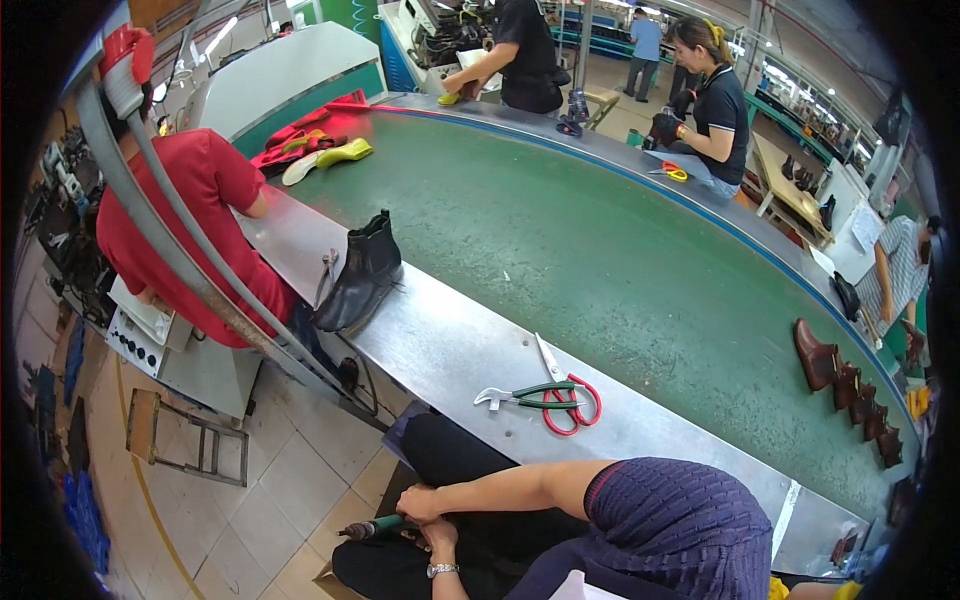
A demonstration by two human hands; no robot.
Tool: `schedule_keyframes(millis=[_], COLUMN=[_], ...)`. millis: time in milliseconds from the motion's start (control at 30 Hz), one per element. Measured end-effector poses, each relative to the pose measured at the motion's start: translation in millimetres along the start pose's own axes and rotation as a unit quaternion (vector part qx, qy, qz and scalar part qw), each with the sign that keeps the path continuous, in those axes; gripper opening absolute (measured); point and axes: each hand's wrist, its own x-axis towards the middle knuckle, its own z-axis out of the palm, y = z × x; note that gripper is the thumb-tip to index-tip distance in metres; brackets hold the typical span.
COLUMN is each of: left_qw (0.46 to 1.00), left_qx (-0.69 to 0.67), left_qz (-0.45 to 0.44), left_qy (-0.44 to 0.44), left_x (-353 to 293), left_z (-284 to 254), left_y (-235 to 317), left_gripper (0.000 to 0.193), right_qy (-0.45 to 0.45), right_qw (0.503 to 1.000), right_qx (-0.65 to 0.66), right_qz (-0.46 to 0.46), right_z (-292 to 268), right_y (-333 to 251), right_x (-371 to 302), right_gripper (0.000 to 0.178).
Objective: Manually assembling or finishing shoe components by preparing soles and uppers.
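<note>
You held a green-handled power tool (375, 527) low over your lap with both hands close together.

Your left hand (433, 538), the one with the wristwatch, was wrapped around the rear of the tool, whose dark tip pointed away to that hand's left. Your right hand (418, 503) sat curled just above it, touching or nearly so; at this small size I cannot tell whether it gripped the tool too. Beyond your hands, on the metal bench edge (450, 345), lay green-handled pliers (520, 395) touching red-handled scissors (570, 400). Farther off, up and to the left, a black boot (362, 275) stood on the same bench.
</note>
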Motion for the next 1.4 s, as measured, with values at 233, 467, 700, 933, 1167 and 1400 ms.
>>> schedule_keyframes(millis=[233,467,700,933,1167,1400], left_qw=[0.998,1.0,0.997,0.997,0.997,0.997], left_qx=[-0.059,-0.022,0.063,-0.008,-0.073,-0.03], left_qz=[0.004,-0.009,0.034,-0.017,0.03,0.065], left_qy=[0.016,-0.006,0.007,-0.076,0.019,-0.023], left_x=[-2.3,-1.0,-2.3,0.7,6.4,12.1], left_z=[-20.7,-0.3,-1.9,-27.0,33.3,33.8], left_y=[26.2,3.0,5.4,30.5,-14.9,-10.4], left_gripper=[0.033,0.028,0.026,0.029,0.028,0.028], right_qy=[0.011,0.02,0.015,0.013,0.051,0.014], right_qw=[0.999,0.999,0.999,1.0,0.998,1.0], right_qx=[0.029,0.045,0.027,0.019,0.027,0.024], right_qz=[-0.008,-0.015,0.011,-0.005,-0.033,-0.011], right_z=[-3.9,-9.1,-1.6,3.8,-1.2,-7.6], right_y=[7.0,-2.9,0.0,11.7,7.4,7.7], right_x=[-6.3,-4.0,-1.3,-3.3,-3.0,-5.6], right_gripper=[0.02,0.02,0.018,0.018,0.015,0.021])
